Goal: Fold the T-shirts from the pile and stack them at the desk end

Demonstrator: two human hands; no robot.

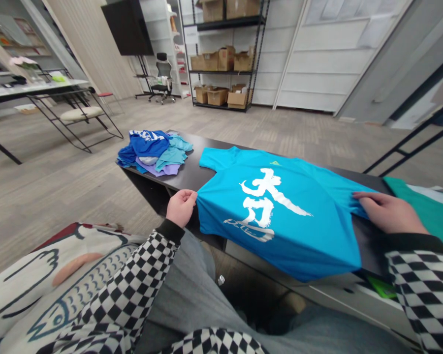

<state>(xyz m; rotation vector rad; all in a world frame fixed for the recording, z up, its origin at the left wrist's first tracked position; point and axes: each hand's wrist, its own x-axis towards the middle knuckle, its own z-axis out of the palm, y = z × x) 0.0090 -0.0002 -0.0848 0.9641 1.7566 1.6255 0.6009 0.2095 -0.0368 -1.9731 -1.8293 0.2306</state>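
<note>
A bright blue T-shirt (310, 236) with large white brush-stroke lettering lies spread across the dark low table (186, 172), its near part hanging over the front edge. My left hand (181, 206) pinches the shirt's side edge at the left. On the other side, my right hand (389, 211) has its fingers closed on the end of the right sleeve; the thumb lies along the fabric. The cloth is stretched between both hands. The small yellow-green mark near the collar faces up.
A heap of crumpled blue, teal and purple clothes (151, 152) sits at the table's left end. Green fabric (424, 211) lies at the right end. A printed cushion (66, 280) is beside my left leg. Shelving with cardboard boxes (217, 96) stands beyond.
</note>
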